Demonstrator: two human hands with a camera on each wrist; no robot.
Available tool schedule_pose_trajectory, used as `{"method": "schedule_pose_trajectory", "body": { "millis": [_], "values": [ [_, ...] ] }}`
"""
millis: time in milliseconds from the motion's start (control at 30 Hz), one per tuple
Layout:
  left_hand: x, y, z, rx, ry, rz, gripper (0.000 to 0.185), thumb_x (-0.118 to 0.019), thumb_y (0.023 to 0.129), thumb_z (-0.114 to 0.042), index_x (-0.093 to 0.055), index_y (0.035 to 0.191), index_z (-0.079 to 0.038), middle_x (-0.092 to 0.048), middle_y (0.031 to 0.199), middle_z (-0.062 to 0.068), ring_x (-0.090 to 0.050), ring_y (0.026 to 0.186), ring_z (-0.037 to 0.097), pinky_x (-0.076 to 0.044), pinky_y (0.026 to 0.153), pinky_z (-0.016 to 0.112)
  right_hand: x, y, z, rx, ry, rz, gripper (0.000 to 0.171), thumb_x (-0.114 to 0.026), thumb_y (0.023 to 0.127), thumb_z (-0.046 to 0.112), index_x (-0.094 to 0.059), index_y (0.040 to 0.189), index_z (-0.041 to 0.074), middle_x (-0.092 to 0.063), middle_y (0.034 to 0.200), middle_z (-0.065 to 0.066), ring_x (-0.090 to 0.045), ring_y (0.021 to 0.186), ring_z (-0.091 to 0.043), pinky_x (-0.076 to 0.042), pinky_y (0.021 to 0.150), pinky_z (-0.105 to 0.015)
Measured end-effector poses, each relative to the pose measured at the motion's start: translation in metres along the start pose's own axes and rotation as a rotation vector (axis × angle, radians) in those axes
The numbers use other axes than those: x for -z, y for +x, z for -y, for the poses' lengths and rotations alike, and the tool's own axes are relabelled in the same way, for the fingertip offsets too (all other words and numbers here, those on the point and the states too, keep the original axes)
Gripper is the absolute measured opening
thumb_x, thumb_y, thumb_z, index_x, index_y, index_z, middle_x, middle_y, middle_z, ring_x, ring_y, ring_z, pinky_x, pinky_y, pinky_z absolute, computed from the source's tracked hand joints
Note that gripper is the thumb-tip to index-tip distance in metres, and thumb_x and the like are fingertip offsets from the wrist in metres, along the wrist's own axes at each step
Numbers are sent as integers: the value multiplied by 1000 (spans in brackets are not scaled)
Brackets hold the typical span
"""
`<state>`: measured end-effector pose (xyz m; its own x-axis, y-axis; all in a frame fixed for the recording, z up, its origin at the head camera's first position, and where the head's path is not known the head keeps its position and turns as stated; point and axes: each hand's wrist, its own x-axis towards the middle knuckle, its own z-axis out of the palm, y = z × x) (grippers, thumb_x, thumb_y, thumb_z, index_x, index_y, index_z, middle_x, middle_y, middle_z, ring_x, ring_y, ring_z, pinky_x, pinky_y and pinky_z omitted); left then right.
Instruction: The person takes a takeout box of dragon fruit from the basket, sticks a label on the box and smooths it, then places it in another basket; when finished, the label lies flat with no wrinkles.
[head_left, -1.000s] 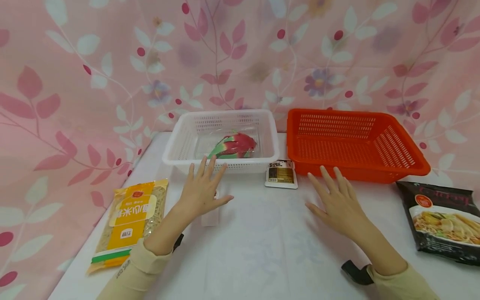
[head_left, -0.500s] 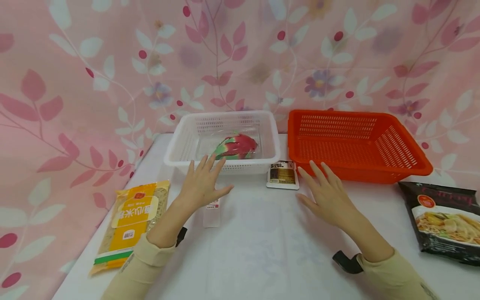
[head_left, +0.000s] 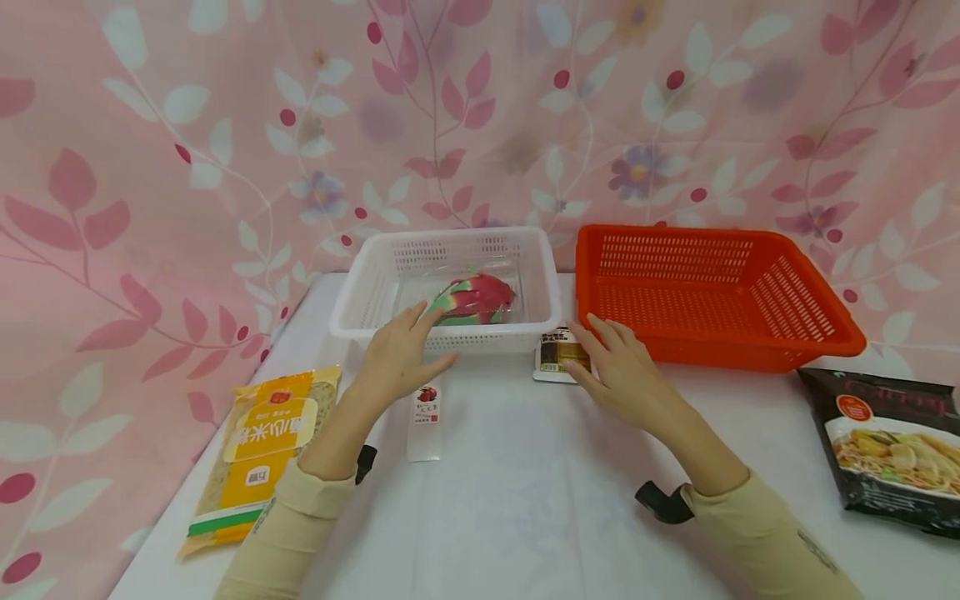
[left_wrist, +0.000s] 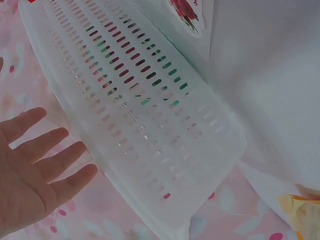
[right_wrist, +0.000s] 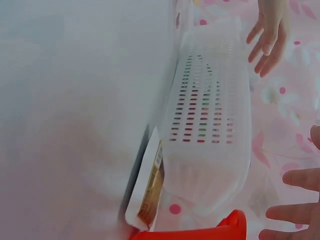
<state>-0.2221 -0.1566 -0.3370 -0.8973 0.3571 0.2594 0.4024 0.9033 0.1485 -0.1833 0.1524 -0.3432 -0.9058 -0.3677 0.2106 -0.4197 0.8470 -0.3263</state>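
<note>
My left hand (head_left: 396,354) hovers by the front rim of a white plastic basket (head_left: 498,336), its fingers loosely extended and holding nothing. Whether they touch the rim, I cannot tell. Inside the basket lies a red and green dragon fruit (head_left: 480,293) in clear packaging. My right hand (head_left: 622,371) is over a small white-edged packet with a brown label (head_left: 553,354), partly hiding it, and its fingers are spread. That packet (right_wrist: 151,187) lies against the basket's foot in the right wrist view. Below my left hand is a white strip with a fruit picture (head_left: 426,429).
An orange-red basket (head_left: 697,346) stands right of the white one. A yellow bag of rice noodles (head_left: 262,450) lies at the left, and a black noodle packet (head_left: 892,450) at the right. Pink floral cloth (head_left: 480,108) hangs behind the white table (head_left: 510,517).
My right hand has moved left, from before the red basket to over the small packet. My left hand has shifted little, its fingers now slightly more bent, and the fruit strip shows more.
</note>
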Motion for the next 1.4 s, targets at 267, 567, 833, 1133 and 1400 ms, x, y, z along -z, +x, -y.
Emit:
{"method": "schedule_pose_trajectory", "body": {
  "millis": [267,567,833,1133,1400],
  "values": [
    [2,12,12,87,-82,-6,65,-56,85,-49,-43,136,-11,-38,140,14,-40,123,34,-39,92,53,1,23,10,-12,139,35,59,-45,94,42,-30,144,15,-25,145,-21,-22,130,-39,-23,100,-60],
    [3,28,29,148,-173,47,71,-51,86,-54,-38,138,-8,-32,142,18,-32,128,36,-31,98,54,4,52,17,3,259,73,57,-42,95,40,-30,143,10,-28,144,-18,-24,130,-36,-24,101,-58],
    [0,38,43,183,-215,95,77,-48,85,-60,-35,140,-8,-29,144,19,-27,130,37,-28,100,56,-4,78,18,31,343,95,55,-40,96,38,-32,141,8,-32,143,-14,-28,130,-31,-23,103,-54],
    [-3,53,56,264,-292,152,84,-46,86,-59,-20,145,-5,-15,147,24,-14,133,43,-20,101,60,-4,99,15,-34,412,115,59,-42,96,37,-28,142,3,-30,143,-18,-41,120,-37,-36,95,-53],
    [-4,57,69,307,-362,183,89,-47,86,-58,-14,145,0,-18,147,23,-16,135,36,-18,106,51,-15,128,22,-85,395,108,65,-47,94,31,-19,144,1,-20,144,-25,-24,131,-39,-20,104,-56]
  ]
}}
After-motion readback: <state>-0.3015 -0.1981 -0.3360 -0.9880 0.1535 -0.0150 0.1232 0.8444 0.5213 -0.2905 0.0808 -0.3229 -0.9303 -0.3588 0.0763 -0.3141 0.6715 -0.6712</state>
